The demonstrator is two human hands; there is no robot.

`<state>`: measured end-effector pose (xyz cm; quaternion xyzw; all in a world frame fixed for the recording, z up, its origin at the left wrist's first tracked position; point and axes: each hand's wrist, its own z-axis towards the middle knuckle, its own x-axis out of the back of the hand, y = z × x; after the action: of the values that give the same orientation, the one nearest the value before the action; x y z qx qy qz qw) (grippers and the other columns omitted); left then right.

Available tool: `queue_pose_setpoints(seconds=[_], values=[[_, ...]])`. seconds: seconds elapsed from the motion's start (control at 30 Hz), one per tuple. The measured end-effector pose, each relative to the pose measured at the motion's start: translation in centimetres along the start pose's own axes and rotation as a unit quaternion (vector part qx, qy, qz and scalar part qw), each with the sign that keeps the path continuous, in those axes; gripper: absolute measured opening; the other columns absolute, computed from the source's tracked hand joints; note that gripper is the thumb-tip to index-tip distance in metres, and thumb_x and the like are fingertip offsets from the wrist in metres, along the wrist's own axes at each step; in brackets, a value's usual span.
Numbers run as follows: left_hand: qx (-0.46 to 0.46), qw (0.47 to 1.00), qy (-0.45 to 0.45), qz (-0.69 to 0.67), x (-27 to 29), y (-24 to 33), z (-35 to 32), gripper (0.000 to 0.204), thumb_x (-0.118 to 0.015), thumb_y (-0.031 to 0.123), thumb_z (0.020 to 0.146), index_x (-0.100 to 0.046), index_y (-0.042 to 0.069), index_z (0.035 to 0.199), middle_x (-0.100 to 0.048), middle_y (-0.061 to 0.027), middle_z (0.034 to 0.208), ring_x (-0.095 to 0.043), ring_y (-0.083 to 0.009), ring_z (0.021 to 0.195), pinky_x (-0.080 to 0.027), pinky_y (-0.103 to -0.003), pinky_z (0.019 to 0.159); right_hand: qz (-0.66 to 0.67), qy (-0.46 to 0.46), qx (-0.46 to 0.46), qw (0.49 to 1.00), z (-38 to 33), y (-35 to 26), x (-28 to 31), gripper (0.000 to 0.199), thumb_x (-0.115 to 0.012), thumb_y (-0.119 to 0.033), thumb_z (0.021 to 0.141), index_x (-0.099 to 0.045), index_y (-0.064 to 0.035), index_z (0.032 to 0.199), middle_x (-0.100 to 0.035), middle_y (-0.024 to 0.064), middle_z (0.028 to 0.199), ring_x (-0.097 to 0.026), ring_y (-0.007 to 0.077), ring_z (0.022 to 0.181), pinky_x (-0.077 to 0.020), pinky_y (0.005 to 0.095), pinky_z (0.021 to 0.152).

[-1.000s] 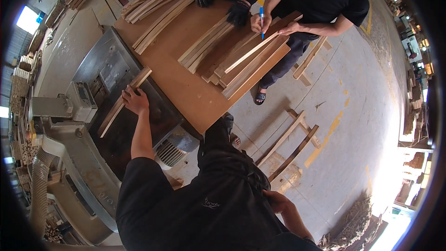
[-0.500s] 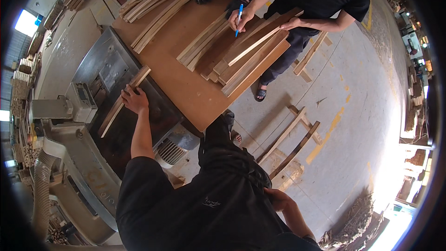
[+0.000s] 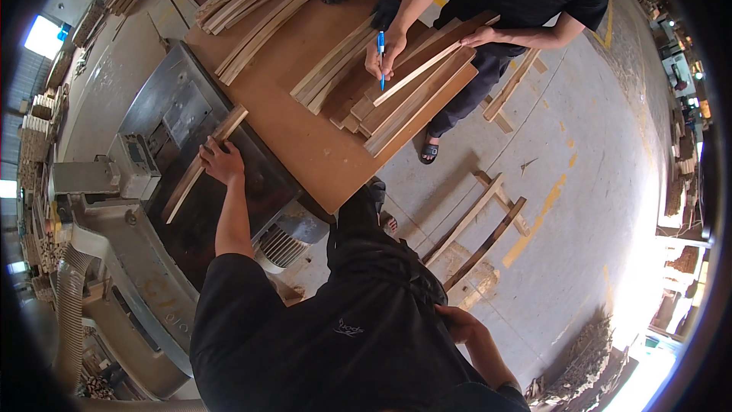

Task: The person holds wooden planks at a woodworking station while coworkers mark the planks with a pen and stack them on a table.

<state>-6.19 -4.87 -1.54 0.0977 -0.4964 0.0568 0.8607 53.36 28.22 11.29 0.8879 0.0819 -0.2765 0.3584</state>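
Workshop with a grey concrete floor (image 3: 579,206) marked by yellow lines; stacks of timber along the far edges. At centre left stands a grey metal woodworking machine (image 3: 175,118), and butted against it a brown board table (image 3: 305,130) carrying several bundles of curved wooden slats (image 3: 255,0).

Left hand (image 3: 223,162): arm stretched forward over the machine bed, fingers closed on a wooden strip (image 3: 202,164). Strip lies diagonally across the machine top, one end up near the table edge, other end lower left. Hand grips it around mid-length.

Right hand (image 3: 460,322): down beside the right hip, against the dark trousers, well apart from the left. Holds nothing that shows; whether the fingers are curled or loose, cannot tell.

Across the table a second person in a black shirt leans over a pile of slats (image 3: 412,91). One of their hands holds a blue pen (image 3: 381,49) upright against a slat; the other rests on the far end of the pile.

Wooden frame pieces (image 3: 480,221) lie on the floor right of the table.
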Motion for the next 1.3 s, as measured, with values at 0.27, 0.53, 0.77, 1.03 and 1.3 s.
queue_pose_setpoints(seconds=[0.27, 0.53, 0.77, 1.03, 1.3], values=[[0.009, 1.000, -0.005, 0.003, -0.3, -0.1, 0.1, 0.050, -0.057, 0.040, 0.091, -0.052, 0.019, 0.136, -0.041, -0.0142, 0.142, -0.038, -0.0359, 0.133, -0.042, -0.050, 0.101, -0.005, 0.030, 0.000, 1.000, 0.0, -0.2, 0.2, 0.043, -0.068, -0.021, 0.089, -0.056, 0.0010, 0.124, -0.061, 0.0156, 0.125, -0.059, 0.0301, 0.116, -0.0405, 0.0509, 0.107], [0.009, 1.000, -0.012, -0.002, -0.1, -0.1, 0.1, 0.051, -0.056, 0.040, 0.091, -0.051, 0.019, 0.137, -0.040, -0.0149, 0.143, -0.037, -0.0357, 0.133, -0.042, -0.050, 0.100, -0.001, 0.013, -0.012, 1.000, 0.2, 0.0, 0.6, 0.043, -0.069, -0.021, 0.089, -0.057, 0.0011, 0.124, -0.061, 0.0153, 0.125, -0.058, 0.0297, 0.117, -0.0389, 0.0506, 0.108], [0.013, 1.000, -0.018, -0.003, 0.0, 0.0, 0.1, 0.051, -0.056, 0.040, 0.091, -0.051, 0.019, 0.137, -0.039, -0.0150, 0.143, -0.037, -0.0356, 0.133, -0.042, -0.051, 0.100, 0.016, -0.002, -0.008, 1.000, 0.3, 0.6, 0.1, 0.044, -0.069, -0.020, 0.088, -0.057, 0.0010, 0.124, -0.061, 0.0154, 0.126, -0.058, 0.0298, 0.117, -0.0387, 0.0507, 0.108], [0.010, 1.000, -0.022, 0.005, -0.2, -0.1, 0.1, 0.051, -0.055, 0.041, 0.092, -0.050, 0.019, 0.138, -0.039, -0.0146, 0.143, -0.037, -0.0356, 0.134, -0.041, -0.051, 0.100, 0.017, -0.019, -0.009, 1.000, 0.4, 0.6, 0.5, 0.043, -0.067, -0.022, 0.090, -0.056, 0.0015, 0.125, -0.061, 0.0163, 0.126, -0.058, 0.0300, 0.117, -0.0384, 0.0506, 0.108], [0.018, 0.999, -0.033, 0.005, 0.3, 0.2, 0.1, 0.050, -0.053, 0.041, 0.093, -0.050, 0.019, 0.138, -0.038, -0.0146, 0.144, -0.036, -0.0356, 0.134, -0.041, -0.051, 0.100, 0.007, -0.007, -0.004, 1.000, 0.2, 0.5, -0.2, 0.043, -0.067, -0.022, 0.091, -0.057, 0.0016, 0.124, -0.062, 0.0163, 0.125, -0.059, 0.0297, 0.117, -0.0399, 0.0509, 0.107]])
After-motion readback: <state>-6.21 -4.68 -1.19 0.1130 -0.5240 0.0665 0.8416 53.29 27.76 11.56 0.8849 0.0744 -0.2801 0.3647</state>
